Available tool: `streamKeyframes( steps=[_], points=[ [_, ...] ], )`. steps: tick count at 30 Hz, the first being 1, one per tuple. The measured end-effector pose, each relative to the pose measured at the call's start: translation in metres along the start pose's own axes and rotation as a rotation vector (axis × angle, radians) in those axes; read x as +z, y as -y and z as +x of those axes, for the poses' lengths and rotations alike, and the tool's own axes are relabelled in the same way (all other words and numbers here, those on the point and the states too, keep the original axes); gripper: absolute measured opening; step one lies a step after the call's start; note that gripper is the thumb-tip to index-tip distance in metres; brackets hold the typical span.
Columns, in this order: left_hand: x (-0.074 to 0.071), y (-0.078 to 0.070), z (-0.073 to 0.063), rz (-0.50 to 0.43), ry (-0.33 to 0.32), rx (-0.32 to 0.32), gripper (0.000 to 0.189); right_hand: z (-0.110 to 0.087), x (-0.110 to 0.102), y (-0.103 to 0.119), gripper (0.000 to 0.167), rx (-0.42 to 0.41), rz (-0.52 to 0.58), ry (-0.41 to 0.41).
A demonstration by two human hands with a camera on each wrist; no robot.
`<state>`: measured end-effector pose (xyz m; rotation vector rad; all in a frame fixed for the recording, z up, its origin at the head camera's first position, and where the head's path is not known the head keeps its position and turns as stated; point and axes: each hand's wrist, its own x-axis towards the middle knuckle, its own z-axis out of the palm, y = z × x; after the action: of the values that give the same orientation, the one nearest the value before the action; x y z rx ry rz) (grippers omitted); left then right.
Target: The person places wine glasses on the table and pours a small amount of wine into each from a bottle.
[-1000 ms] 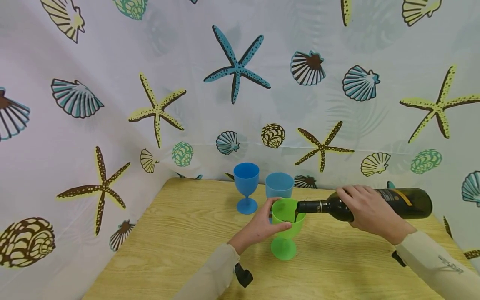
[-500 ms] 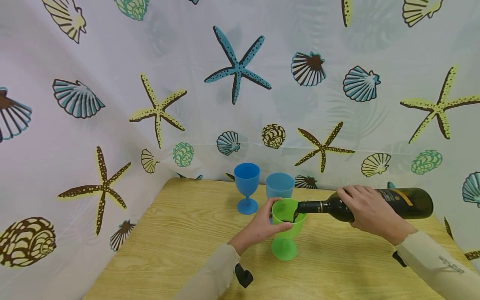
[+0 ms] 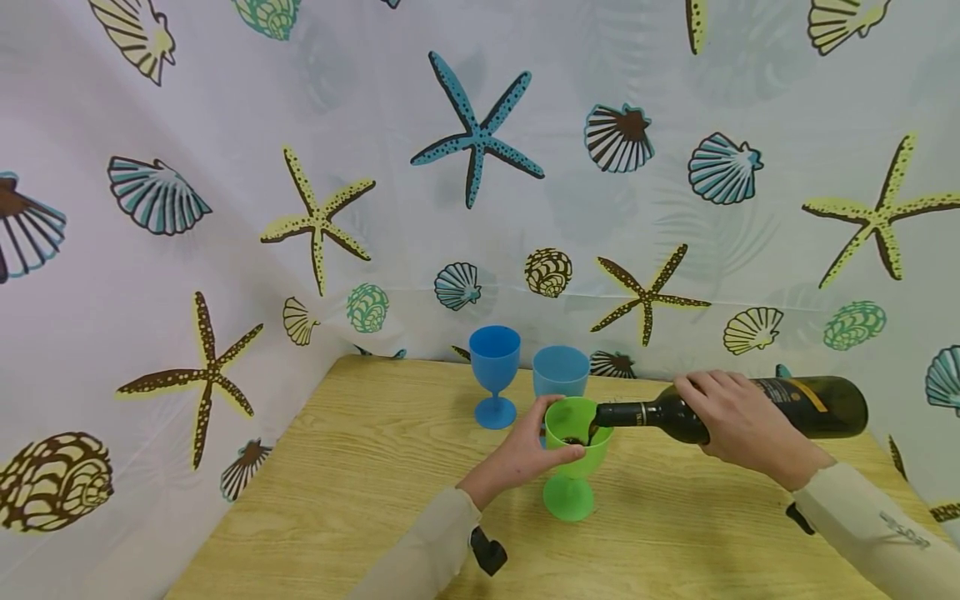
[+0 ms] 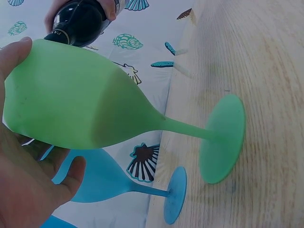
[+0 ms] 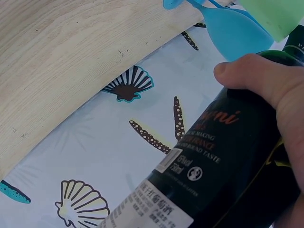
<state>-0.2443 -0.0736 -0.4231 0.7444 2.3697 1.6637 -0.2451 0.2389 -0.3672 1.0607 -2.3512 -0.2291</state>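
A green goblet [image 3: 568, 497] stands on the table, its bowl gripped near the rim by my left hand [image 3: 521, 450], thumb on the near side. My right hand [image 3: 746, 425] holds a dark wine bottle [image 3: 828, 406] round its body, tipped nearly level. The bottle's mouth is at the goblet's right rim, and dark liquid runs from it into the bowl. In the left wrist view a darker lower part shows through the wall of the green goblet [image 4: 90, 95]. The bottle's printed label [image 5: 204, 137] shows in the right wrist view.
A blue goblet [image 3: 495, 358] stands behind to the left. A lighter blue goblet [image 3: 561, 371] is right behind the green one, partly hidden by it. The wooden table [image 3: 360, 467] ends at a curtain [image 3: 405, 233] printed with shells and starfish.
Both hands, the bottle and the goblet keep almost the same place. Dark liquid keeps running, and more of it shows inside the green goblet now.
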Motion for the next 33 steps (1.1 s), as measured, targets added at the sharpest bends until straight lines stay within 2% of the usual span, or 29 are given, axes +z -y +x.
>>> streamKeyframes(
  steps=[1,4,6,15,33],
  points=[
    [0.0,0.0,0.0,0.001,0.001,0.0,0.067,0.0,0.0,0.0,0.087,0.0,-0.002,0.0],
    [0.002,0.016,0.006,0.004,-0.007,0.0,0.069,0.0,0.0,0.0,0.087,-0.001,-0.004,0.0],
    [0.002,0.018,0.007,0.012,-0.012,0.005,0.07,0.0,0.0,0.0,0.087,-0.003,-0.006,-0.002],
    [0.002,0.021,0.008,0.014,-0.012,0.016,0.069,0.001,0.0,-0.001,0.083,-0.009,-0.006,-0.005],
    [0.002,0.02,0.007,0.016,-0.015,0.021,0.07,0.001,-0.001,-0.002,0.085,-0.012,-0.013,-0.003]
  ],
)
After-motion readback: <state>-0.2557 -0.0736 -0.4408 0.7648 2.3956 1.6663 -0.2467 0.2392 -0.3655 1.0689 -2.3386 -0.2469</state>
